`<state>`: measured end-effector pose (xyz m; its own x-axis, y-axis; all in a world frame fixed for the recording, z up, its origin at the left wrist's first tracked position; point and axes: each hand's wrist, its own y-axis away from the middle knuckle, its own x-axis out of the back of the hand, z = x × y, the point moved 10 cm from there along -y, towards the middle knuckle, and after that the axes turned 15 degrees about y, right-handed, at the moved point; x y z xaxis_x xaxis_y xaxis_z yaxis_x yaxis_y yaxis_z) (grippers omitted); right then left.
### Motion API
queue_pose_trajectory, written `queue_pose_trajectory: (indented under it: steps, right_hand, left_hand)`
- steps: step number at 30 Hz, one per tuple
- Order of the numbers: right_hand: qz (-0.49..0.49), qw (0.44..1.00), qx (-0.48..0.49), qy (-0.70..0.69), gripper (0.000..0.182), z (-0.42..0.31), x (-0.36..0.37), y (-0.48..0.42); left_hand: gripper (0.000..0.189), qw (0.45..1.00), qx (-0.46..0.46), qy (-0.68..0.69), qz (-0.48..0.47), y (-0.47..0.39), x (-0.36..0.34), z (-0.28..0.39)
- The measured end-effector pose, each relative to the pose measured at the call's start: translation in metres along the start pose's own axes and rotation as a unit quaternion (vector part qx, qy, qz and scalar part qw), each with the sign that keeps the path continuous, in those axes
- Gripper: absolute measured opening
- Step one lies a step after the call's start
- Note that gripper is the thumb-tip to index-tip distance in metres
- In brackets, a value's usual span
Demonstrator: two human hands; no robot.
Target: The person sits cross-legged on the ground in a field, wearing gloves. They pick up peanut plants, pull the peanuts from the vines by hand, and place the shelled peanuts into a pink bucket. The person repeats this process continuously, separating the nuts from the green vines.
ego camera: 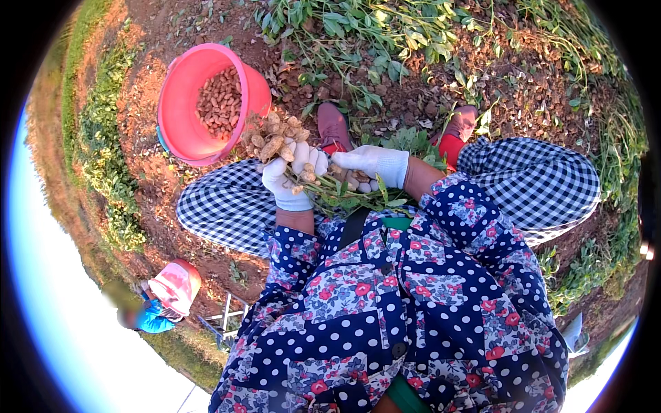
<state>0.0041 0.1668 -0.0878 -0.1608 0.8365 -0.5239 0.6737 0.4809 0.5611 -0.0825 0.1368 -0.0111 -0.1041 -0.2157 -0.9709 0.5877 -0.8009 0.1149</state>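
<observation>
My left hand (292, 178), in a white knit glove, is closed around the pod end of a pulled bunch of peanut plants. A cluster of earthy unshelled peanuts (271, 142) sticks out beyond its fingers, towards the bucket. My right hand (369, 164), gloved the same way, grips the bunch farther along. Some pods show under its fingers. Green leafy peanut stems (341, 195) hang below both hands, over my lap. Just left of the pod cluster, a pink plastic bucket (255, 93) leans with its mouth towards me. Loose peanuts (219, 106) lie inside it.
Pulled peanut plants (361, 31) lie on the reddish soil (150, 77) beyond my shoes (333, 124). At lower left, another person (155, 317) holds a pinkish bucket (175, 286), near a metal frame (227, 315). A leafy row (108, 155) runs along the left.
</observation>
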Motion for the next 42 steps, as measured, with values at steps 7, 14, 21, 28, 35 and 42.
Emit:
queue_pose_trajectory:
  steps: [7, 14, 21, 28, 35, 42]
  right_hand:
    - [0.105, 0.978, 0.089, -0.158, 0.027, 0.001, 0.021, -0.016]
    - [0.137, 0.881, 0.265, -0.367, 0.029, -0.029, 0.092, 0.018]
    - [0.119, 0.918, 0.336, -0.175, 0.028, -0.075, 0.075, 0.048]
    - [0.188, 0.959, 0.190, 0.098, 0.026, -0.054, 0.036, 0.016]
    - [0.083, 0.981, 0.132, 0.116, 0.025, -0.043, 0.026, 0.004]
    - [-0.176, 0.910, 0.306, -0.218, 0.030, -0.053, 0.009, 0.031]
  left_hand:
    - [0.024, 0.997, 0.046, 0.064, -0.007, -0.001, 0.005, -0.017]
    - [0.016, 0.993, -0.034, 0.052, 0.103, 0.001, 0.032, -0.005]
    - [0.017, 0.959, -0.084, -0.089, 0.255, 0.005, 0.056, 0.017]
    - [0.024, 0.938, -0.069, -0.177, 0.290, 0.007, 0.057, 0.016]
    - [0.028, 0.982, 0.010, -0.045, 0.185, 0.011, 0.061, -0.004]
    - [0.015, 0.970, -0.024, 0.036, 0.240, 0.008, 0.063, -0.001]
